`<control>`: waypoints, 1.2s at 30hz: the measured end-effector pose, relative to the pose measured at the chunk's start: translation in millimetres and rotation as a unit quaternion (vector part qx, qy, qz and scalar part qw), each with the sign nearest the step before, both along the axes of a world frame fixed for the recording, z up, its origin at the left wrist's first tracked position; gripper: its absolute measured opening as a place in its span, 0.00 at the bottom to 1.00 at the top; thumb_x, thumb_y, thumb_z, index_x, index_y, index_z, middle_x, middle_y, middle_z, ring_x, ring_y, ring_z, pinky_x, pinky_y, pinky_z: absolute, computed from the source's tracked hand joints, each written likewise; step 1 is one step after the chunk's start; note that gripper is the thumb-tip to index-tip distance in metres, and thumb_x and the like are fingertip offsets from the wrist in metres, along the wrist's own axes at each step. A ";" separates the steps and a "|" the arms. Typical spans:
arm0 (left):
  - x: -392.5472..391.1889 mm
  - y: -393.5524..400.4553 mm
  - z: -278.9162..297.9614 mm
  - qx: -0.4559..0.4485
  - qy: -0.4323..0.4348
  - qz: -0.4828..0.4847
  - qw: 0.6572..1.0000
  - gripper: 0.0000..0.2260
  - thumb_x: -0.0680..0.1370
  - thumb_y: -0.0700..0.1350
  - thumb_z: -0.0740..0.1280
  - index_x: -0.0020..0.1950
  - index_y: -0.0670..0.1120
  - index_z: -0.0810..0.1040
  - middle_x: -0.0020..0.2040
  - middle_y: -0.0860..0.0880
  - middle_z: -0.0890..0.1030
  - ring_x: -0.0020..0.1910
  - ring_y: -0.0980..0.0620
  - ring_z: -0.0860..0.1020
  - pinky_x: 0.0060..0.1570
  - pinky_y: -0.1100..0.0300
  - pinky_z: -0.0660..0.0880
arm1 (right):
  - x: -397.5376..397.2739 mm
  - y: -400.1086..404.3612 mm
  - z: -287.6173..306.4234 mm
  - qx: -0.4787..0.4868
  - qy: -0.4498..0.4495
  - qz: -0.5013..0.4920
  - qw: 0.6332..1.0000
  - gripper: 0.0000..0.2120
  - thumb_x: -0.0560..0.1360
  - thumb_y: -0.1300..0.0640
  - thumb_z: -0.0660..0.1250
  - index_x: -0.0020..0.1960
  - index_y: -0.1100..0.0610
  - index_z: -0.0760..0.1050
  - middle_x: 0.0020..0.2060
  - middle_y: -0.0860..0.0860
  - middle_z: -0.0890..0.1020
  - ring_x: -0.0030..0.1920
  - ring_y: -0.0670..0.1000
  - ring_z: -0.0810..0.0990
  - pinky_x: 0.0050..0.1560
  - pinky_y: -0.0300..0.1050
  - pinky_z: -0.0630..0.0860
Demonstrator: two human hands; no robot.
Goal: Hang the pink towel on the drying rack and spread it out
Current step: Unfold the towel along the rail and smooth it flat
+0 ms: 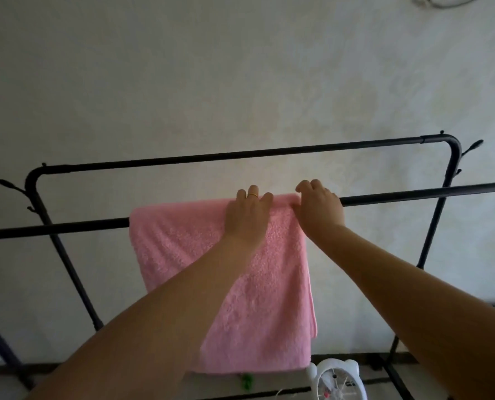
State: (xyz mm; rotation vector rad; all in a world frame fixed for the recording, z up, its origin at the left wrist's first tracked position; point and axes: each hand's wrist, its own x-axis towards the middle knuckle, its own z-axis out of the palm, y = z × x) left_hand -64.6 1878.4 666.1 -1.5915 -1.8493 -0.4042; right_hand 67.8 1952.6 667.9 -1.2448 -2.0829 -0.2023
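Observation:
The pink towel (182, 243) hangs folded over the near bar of the black drying rack (413, 197), draping down toward the floor. My left hand (247, 215), with a ring on one finger, lies flat on the towel's top fold, fingers over the bar. My right hand (319, 207) pinches the towel's upper right corner at the bar, fingers curled. The towel covers roughly the middle stretch of the bar; bare bar shows on both sides.
A second, higher rack bar (240, 153) runs behind, close to the pale wall. Slanted rack legs (67, 255) stand left and right. A small white fan (338, 379) sits on the floor below the towel, with something green beside it.

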 end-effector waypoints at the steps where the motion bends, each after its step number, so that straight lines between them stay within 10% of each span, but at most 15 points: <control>1: -0.3 0.7 -0.5 -0.002 -0.006 0.003 1.000 0.10 0.77 0.45 0.67 0.58 0.48 0.73 0.52 0.44 0.75 0.48 0.45 0.74 0.34 0.56 0.71 | -2.6 -0.9 1.3 -0.012 0.009 -0.011 1.000 0.08 0.78 0.57 0.60 0.55 0.57 0.75 0.48 0.53 0.79 0.45 0.54 0.80 0.46 0.47 0.77; 12: 16.3 17.4 3.1 0.024 -0.098 -0.032 0.994 0.05 0.79 0.43 0.63 0.51 0.43 0.76 0.46 0.45 0.72 0.42 0.48 0.73 0.34 0.55 0.74 | -1.7 14.3 6.8 -0.192 0.139 -0.007 0.971 0.06 0.75 0.56 0.65 0.44 0.57 0.79 0.35 0.51 0.80 0.35 0.53 0.79 0.30 0.42 0.74; 21: 38.2 25.8 -10.1 0.058 -0.035 -0.003 0.998 0.16 0.72 0.62 0.65 0.49 0.51 0.80 0.43 0.51 0.81 0.46 0.48 0.75 0.47 0.52 0.64 | -0.9 13.8 18.6 -0.242 0.131 0.024 0.961 0.10 0.76 0.57 0.66 0.41 0.60 0.82 0.32 0.53 0.80 0.30 0.51 0.77 0.27 0.39 0.71; 27: 36.0 23.6 -10.7 0.093 -0.068 0.039 0.993 0.02 0.75 0.44 0.66 0.42 0.50 0.77 0.34 0.53 0.78 0.41 0.49 0.71 0.44 0.54 0.61 | 5.6 7.4 16.6 -0.201 0.125 0.118 0.964 0.12 0.78 0.62 0.62 0.54 0.54 0.83 0.49 0.51 0.84 0.46 0.53 0.82 0.49 0.49 0.81; 36: 32.9 11.3 -6.6 0.082 0.030 0.012 0.996 0.11 0.73 0.41 0.69 0.54 0.51 0.79 0.34 0.51 0.78 0.38 0.47 0.72 0.43 0.53 0.64 | 8.7 17.8 -7.4 0.024 -0.057 0.157 0.986 0.13 0.75 0.51 0.69 0.59 0.51 0.77 0.52 0.47 0.81 0.53 0.50 0.78 0.62 0.46 0.71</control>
